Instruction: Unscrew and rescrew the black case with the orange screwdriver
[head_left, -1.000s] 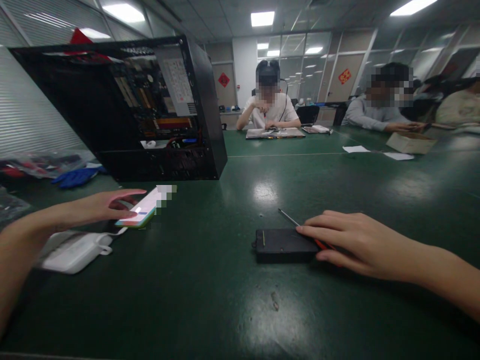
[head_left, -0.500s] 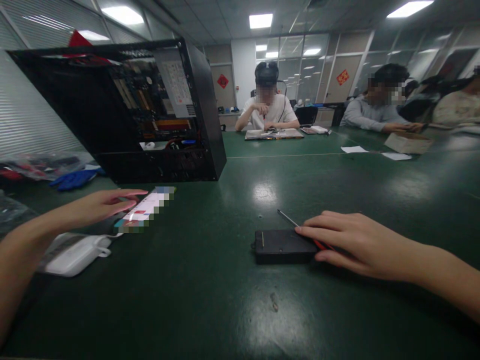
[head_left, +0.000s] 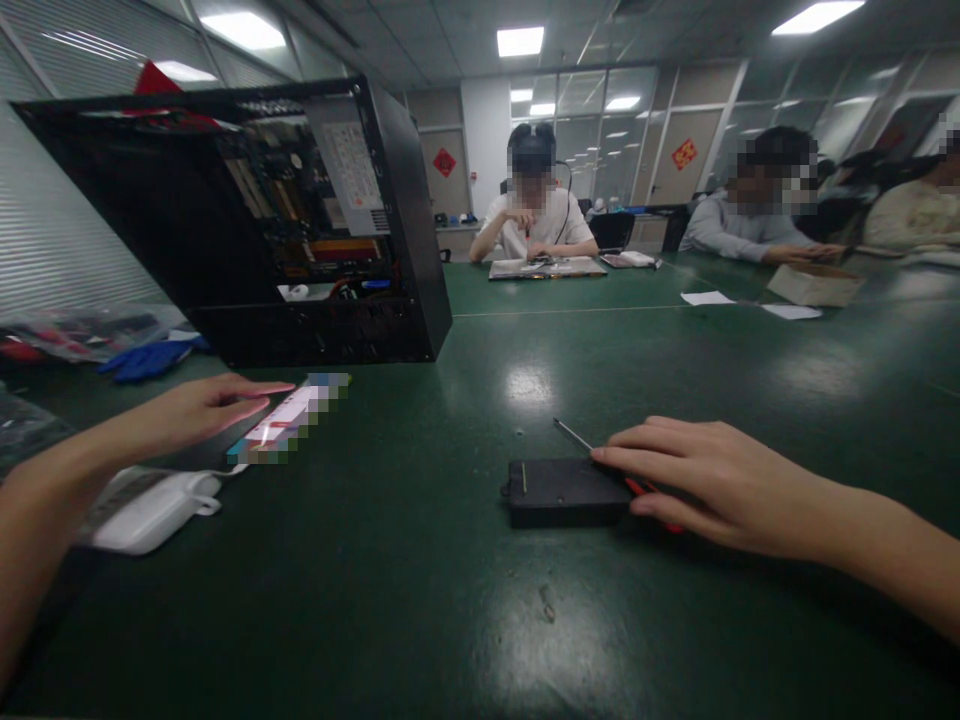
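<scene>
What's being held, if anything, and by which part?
Right hand: the screwdriver, by its red handle, partly hidden by the hand. Left hand: nothing, just poised at the phone.

Smartphone (head_left: 283, 418): face up on green tabletop (head_left: 405, 560), set aslant, far end to the right. Screen lit, mostly pale; right edge blurred out by blocks. Thumb and forefinger of left hand (head_left: 201, 412) spread at its left edge; contact unclear.

Black rectangular box (head_left: 566, 492): lying flat, long side facing near edge. Thin yellowish strip on top near left end, small tab jutting from that end. Right end beneath fingers of right hand (head_left: 712, 485).

Screwdriver (head_left: 573, 434): slim metal shaft slanting past the box's far side, tip leftward. Red handle largely hidden under same hand; firmness of grip unclear.
</scene>
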